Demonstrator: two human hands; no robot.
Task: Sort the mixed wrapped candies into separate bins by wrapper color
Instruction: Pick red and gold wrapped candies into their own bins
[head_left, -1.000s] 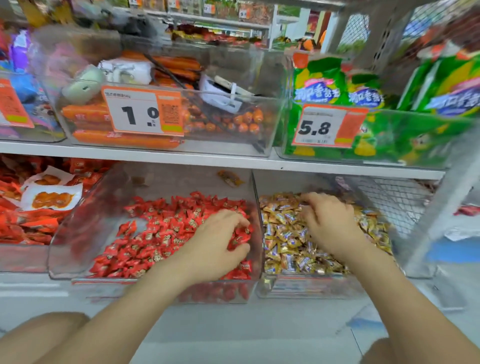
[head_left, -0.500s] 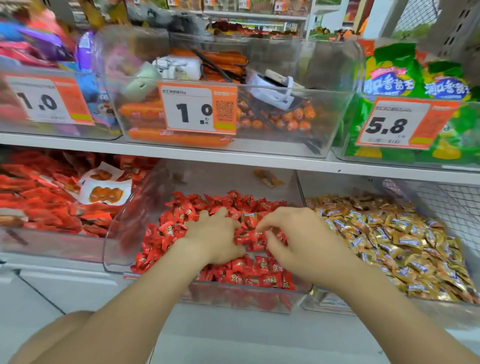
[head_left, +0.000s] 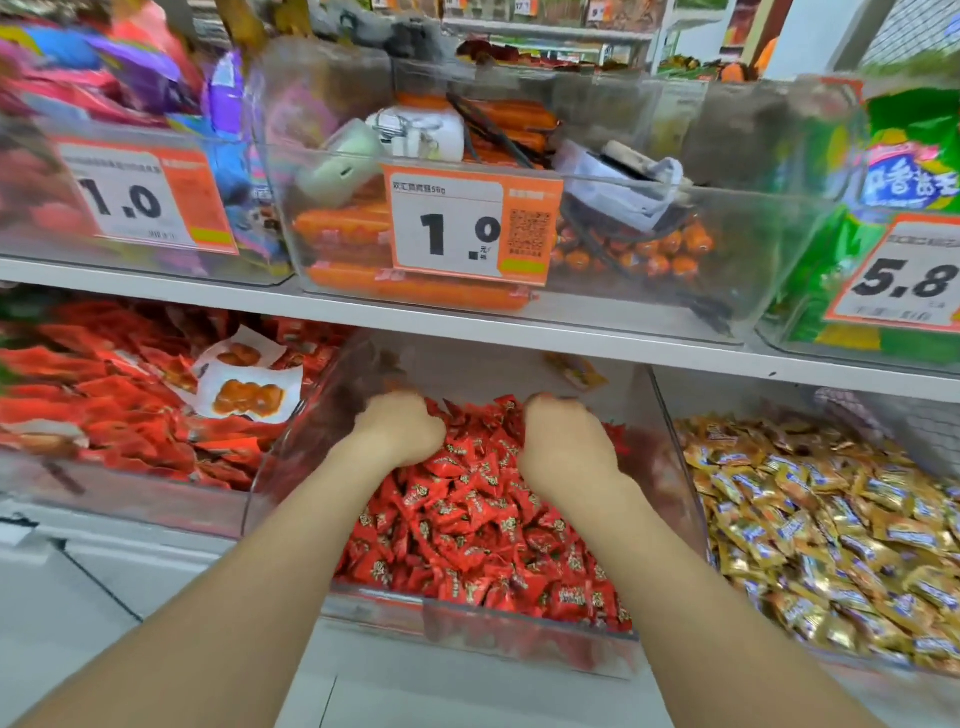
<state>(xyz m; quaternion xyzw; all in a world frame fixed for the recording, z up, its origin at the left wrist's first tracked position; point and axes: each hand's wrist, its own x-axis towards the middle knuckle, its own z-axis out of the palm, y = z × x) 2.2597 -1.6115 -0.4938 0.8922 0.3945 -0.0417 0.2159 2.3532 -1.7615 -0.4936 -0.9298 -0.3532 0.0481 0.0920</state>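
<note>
A clear bin (head_left: 519, 623) on the lower shelf holds a pile of red-wrapped candies (head_left: 467, 519). Both my hands are deep in it, near the back of the pile. My left hand (head_left: 402, 428) is knuckles-up with its fingers curled down into the red candies. A little to its right, my right hand (head_left: 563, 441) does the same, its fingertips buried. One gold-wrapped candy (head_left: 576, 371) lies alone on the bare floor at the back of this bin. The neighbouring bin on the right is full of gold-wrapped candies (head_left: 810, 519).
Left of the red bin is a bin of red snack packets (head_left: 119, 410). The white shelf board (head_left: 467, 327) hangs low over the bins and carries clear bins of orange sausages (head_left: 415, 291), a 1.0 price tag (head_left: 470, 228) and green bags (head_left: 909, 156).
My right hand left the gold bin and came into the red bin. Both hands then pushed further back into the red pile, and the view moved closer.
</note>
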